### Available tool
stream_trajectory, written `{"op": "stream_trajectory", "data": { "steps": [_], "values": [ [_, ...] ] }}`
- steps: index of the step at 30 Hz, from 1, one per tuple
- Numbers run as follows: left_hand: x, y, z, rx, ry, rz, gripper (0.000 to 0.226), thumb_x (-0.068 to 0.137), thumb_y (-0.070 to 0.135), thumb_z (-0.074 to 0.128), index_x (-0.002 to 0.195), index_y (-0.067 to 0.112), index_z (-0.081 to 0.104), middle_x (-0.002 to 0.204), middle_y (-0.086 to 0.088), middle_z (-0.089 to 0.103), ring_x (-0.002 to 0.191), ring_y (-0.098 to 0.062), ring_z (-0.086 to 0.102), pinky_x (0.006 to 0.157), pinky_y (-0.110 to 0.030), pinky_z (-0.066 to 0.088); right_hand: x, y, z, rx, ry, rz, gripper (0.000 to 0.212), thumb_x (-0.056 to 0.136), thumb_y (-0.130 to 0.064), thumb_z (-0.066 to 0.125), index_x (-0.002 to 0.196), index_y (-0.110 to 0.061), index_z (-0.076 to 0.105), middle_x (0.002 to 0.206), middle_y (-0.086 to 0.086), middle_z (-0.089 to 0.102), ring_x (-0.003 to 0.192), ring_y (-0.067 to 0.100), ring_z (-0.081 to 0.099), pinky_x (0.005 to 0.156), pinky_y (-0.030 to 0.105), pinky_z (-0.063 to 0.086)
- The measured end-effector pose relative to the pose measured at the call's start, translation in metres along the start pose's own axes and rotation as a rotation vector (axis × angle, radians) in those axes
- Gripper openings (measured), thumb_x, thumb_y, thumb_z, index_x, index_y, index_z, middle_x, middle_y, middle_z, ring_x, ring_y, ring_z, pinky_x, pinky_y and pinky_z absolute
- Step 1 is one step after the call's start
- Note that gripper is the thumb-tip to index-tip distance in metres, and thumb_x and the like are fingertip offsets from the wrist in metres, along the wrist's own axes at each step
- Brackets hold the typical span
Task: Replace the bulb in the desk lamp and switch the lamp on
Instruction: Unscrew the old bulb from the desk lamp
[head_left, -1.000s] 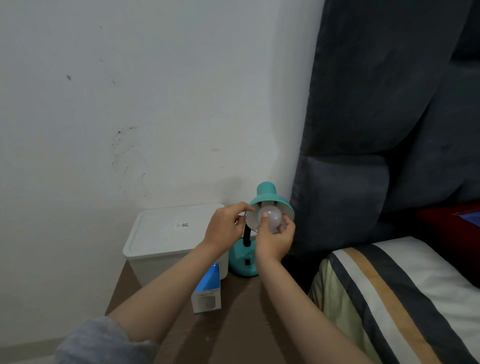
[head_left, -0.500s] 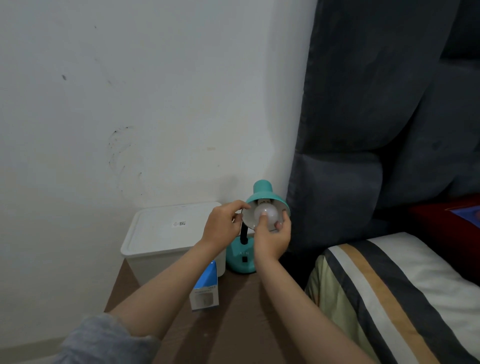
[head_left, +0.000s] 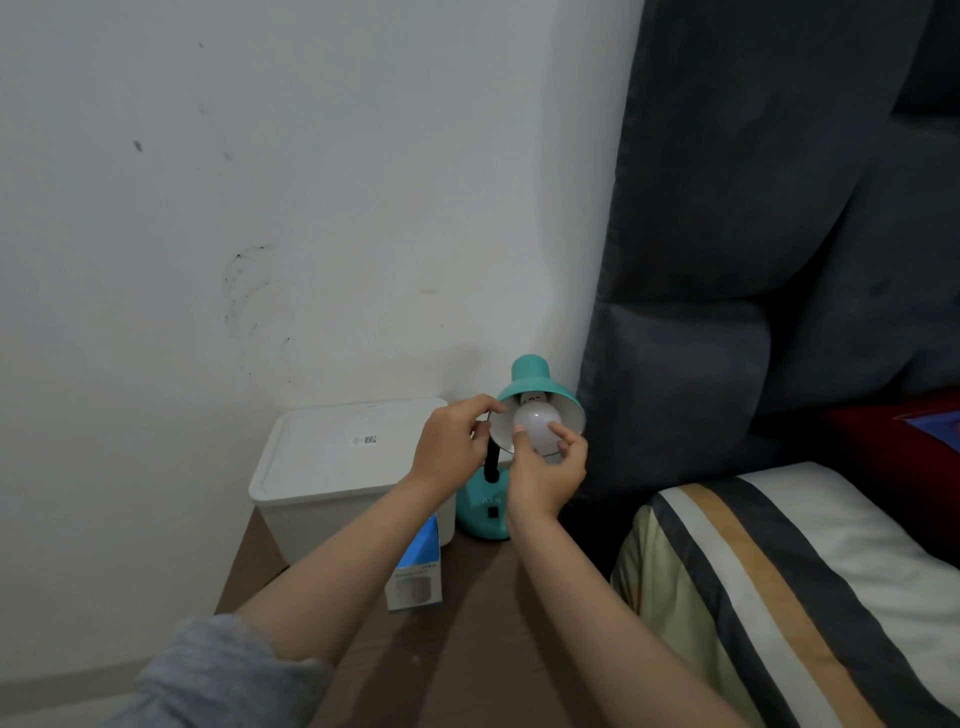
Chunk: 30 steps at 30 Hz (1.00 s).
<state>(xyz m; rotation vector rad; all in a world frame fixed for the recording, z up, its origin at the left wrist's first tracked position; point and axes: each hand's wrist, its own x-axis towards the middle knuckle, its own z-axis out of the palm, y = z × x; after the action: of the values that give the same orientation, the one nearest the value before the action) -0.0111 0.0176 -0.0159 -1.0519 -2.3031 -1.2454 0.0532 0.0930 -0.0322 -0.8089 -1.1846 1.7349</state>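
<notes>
A teal desk lamp (head_left: 530, 376) stands at the back of a brown bedside table (head_left: 467, 649), its shade tilted toward me. A white bulb (head_left: 535, 427) sits in the shade, unlit, with its neck at the socket. My right hand (head_left: 545, 475) reaches up from below and pinches the bulb between thumb and fingers. My left hand (head_left: 452, 447) grips the left rim of the shade. The lamp's teal base (head_left: 483, 514), with a black switch on it, shows between my wrists.
A white lidded plastic box (head_left: 332, 457) stands left of the lamp against the wall. A blue and white bulb carton (head_left: 415, 571) stands in front of it, partly behind my left forearm. A bed with striped bedding (head_left: 779, 587) and a dark padded headboard (head_left: 753, 260) fills the right side.
The fingers of my right hand have shifted around the bulb, and more of the bulb shows in the shade. My left hand stays on the rim. The view has drifted slightly.
</notes>
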Motion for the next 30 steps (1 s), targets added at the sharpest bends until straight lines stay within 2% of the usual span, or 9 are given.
{"op": "stream_trajectory", "data": {
  "steps": [4, 8, 11, 13, 17, 21, 24, 27, 30],
  "values": [
    [-0.0014, 0.0003, -0.0010, 0.001, -0.006, -0.009, 0.030, 0.080, -0.004, 0.056, 0.099, 0.016, 0.066, 0.087, -0.005, 0.070, 0.061, -0.021, 0.061, 0.064, -0.037, 0.053, -0.0008, -0.0029, 0.0051, 0.087, 0.025, 0.106, 0.051, 0.085, -0.019, 0.069, 0.129, -0.018, 0.044, 0.126, 0.009, 0.053, 0.094, 0.023, 0.067, 0.076, 0.028, 0.056],
    [-0.0010, -0.0006, -0.0005, 0.005, -0.005, -0.012, 0.030, 0.080, -0.004, 0.055, 0.099, 0.017, 0.066, 0.086, -0.004, 0.070, 0.061, -0.021, 0.062, 0.063, -0.035, 0.052, 0.0018, -0.0037, 0.0081, 0.047, 0.036, 0.101, 0.045, 0.082, -0.017, 0.072, 0.121, -0.023, 0.051, 0.126, 0.009, 0.057, 0.103, 0.027, 0.065, 0.085, 0.041, 0.057],
    [-0.0004, 0.0008, -0.0005, 0.009, -0.005, -0.010, 0.031, 0.080, -0.005, 0.055, 0.099, 0.016, 0.067, 0.078, -0.004, 0.067, 0.053, -0.012, 0.054, 0.059, -0.028, 0.048, 0.0020, -0.0036, 0.0047, -0.039, 0.006, 0.015, 0.044, 0.075, -0.005, 0.074, 0.113, -0.022, 0.061, 0.124, 0.006, 0.053, 0.098, 0.013, 0.057, 0.083, 0.026, 0.052],
    [-0.0007, 0.0015, -0.0004, 0.003, -0.002, -0.005, 0.030, 0.080, -0.005, 0.055, 0.099, 0.015, 0.067, 0.079, -0.003, 0.068, 0.052, -0.011, 0.052, 0.059, -0.029, 0.049, 0.0037, -0.0010, 0.0035, -0.067, -0.021, -0.026, 0.045, 0.072, -0.004, 0.077, 0.110, -0.023, 0.067, 0.125, 0.008, 0.053, 0.092, 0.008, 0.057, 0.084, 0.028, 0.055],
    [-0.0018, 0.0005, -0.0003, -0.002, 0.000, -0.005, 0.030, 0.080, -0.004, 0.055, 0.099, 0.015, 0.066, 0.083, -0.003, 0.069, 0.059, -0.020, 0.059, 0.063, -0.037, 0.053, 0.0016, -0.0015, 0.0022, 0.013, 0.010, -0.012, 0.051, 0.076, -0.007, 0.076, 0.121, -0.020, 0.057, 0.131, 0.009, 0.047, 0.089, 0.005, 0.054, 0.071, 0.010, 0.052],
    [-0.0021, 0.0015, -0.0001, 0.001, 0.002, -0.005, 0.031, 0.079, -0.005, 0.054, 0.098, 0.016, 0.067, 0.086, -0.004, 0.070, 0.062, -0.021, 0.062, 0.065, -0.038, 0.054, -0.0017, -0.0002, 0.0053, 0.004, 0.046, 0.057, 0.056, 0.082, -0.025, 0.071, 0.132, -0.025, 0.045, 0.136, 0.009, 0.049, 0.113, 0.023, 0.057, 0.087, 0.030, 0.052],
    [-0.0017, 0.0003, 0.0003, -0.001, 0.002, -0.015, 0.031, 0.080, -0.005, 0.054, 0.099, 0.017, 0.067, 0.088, -0.005, 0.070, 0.067, -0.023, 0.064, 0.067, -0.039, 0.054, -0.0042, -0.0003, 0.0089, 0.012, 0.031, 0.116, 0.053, 0.084, -0.028, 0.069, 0.131, -0.029, 0.046, 0.135, 0.010, 0.052, 0.108, 0.030, 0.063, 0.091, 0.045, 0.055],
    [-0.0014, 0.0003, 0.0001, -0.004, 0.002, -0.028, 0.031, 0.080, -0.004, 0.054, 0.099, 0.017, 0.066, 0.084, -0.004, 0.069, 0.063, -0.023, 0.063, 0.065, -0.038, 0.053, -0.0005, -0.0032, 0.0061, -0.009, 0.037, 0.057, 0.048, 0.081, -0.016, 0.072, 0.124, -0.026, 0.054, 0.131, 0.009, 0.053, 0.110, 0.025, 0.060, 0.093, 0.040, 0.052],
    [-0.0014, 0.0023, -0.0002, 0.001, 0.000, -0.031, 0.031, 0.080, -0.004, 0.054, 0.098, 0.017, 0.067, 0.074, 0.001, 0.064, 0.057, -0.020, 0.058, 0.061, -0.033, 0.051, 0.0033, -0.0045, 0.0019, -0.069, 0.003, -0.014, 0.040, 0.076, -0.003, 0.073, 0.110, -0.024, 0.065, 0.124, 0.005, 0.054, 0.092, 0.008, 0.056, 0.079, 0.020, 0.049]
  ]
}}
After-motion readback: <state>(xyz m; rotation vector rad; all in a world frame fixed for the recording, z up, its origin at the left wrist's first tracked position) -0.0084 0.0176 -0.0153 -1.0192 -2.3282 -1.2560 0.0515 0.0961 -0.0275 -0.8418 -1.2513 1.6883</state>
